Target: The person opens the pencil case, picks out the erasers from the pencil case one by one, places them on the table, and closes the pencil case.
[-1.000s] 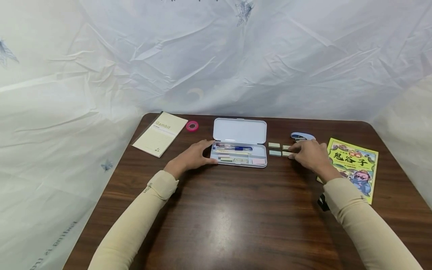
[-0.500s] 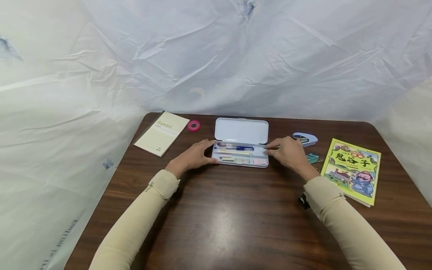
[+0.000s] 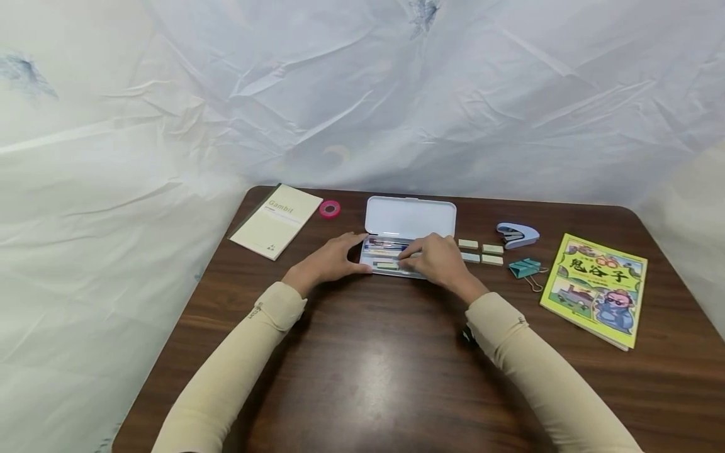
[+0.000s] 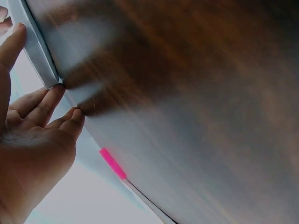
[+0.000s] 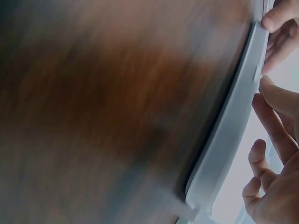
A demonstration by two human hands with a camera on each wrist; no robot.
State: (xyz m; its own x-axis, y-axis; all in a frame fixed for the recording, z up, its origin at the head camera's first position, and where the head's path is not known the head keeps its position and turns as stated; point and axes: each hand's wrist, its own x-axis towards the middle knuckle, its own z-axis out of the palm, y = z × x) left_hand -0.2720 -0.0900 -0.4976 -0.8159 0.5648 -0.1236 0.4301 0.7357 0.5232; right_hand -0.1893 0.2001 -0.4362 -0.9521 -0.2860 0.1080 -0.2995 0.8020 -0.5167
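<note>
- Currently my right hand (image 3: 438, 258) is bent down over the right half of the open white case (image 5: 226, 135), thumb and forefinger drawn narrowly together; I cannot tell whether anything sits between the tips.
- My left hand (image 3: 334, 261) grips the case's left end, thumb at the near corner and fingers at the far one, so the opening between them is about as wide as the tray is deep.
- Inside the tray I see pens (image 3: 385, 243) along the back and a small yellow-green block (image 3: 387, 265) in the front section; my right hand hides much of the rest.
- As I judge it, the work at the case is partly done: the tray has things in it, while the lid (image 3: 410, 217) stands open, not yet closed.
- Just right of the case, four small pale blocks (image 3: 492, 259) lie outside it on the worktop (image 3: 368, 352), in two rows.
- Beyond those are the stapler (image 3: 518, 236), a teal binder clip (image 3: 523, 268) and a yellow book (image 3: 597, 289), none touched by me.
- Off to my left lie a notebook (image 3: 277, 220) and a pink tape roll (image 3: 323, 209), also untouched.
</note>
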